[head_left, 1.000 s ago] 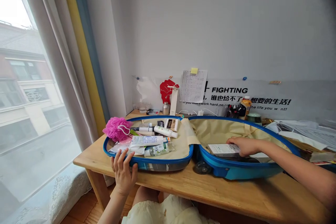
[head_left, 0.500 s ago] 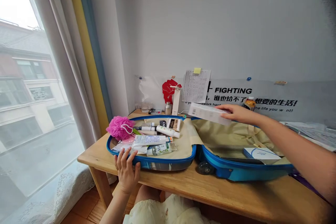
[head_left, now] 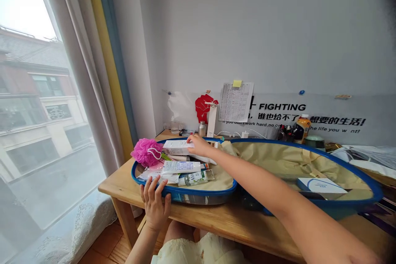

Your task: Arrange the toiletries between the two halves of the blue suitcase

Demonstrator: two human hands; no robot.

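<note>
An open blue suitcase (head_left: pixel 185 192) with a beige lining lies on the table, its two halves side by side. My right hand (head_left: pixel 199 145) grips the end of a white box (head_left: pixel 176 147), which rests on top of the packed items in the left half. My left hand (head_left: pixel 154 200) curls over the suitcase's front rim. A pink mesh bath puff (head_left: pixel 147 152), a white tube (head_left: pixel 181 167) and a green-and-white tube (head_left: pixel 196 178) lie close by. A white-and-blue box (head_left: pixel 321 185) sits in the right half, beyond my right forearm.
The suitcase covers most of the wooden table (head_left: pixel 235 225). Along the wall stand a small metal bottle (head_left: pixel 202 129) and an orange drink bottle (head_left: pixel 301 129). Papers (head_left: pixel 365 159) lie at the right, and a curtained window (head_left: pixel 46 90) is at the left.
My right hand has carried the white box leftward from above the right half and set it onto the items in the left half. My left hand remains on the rim.
</note>
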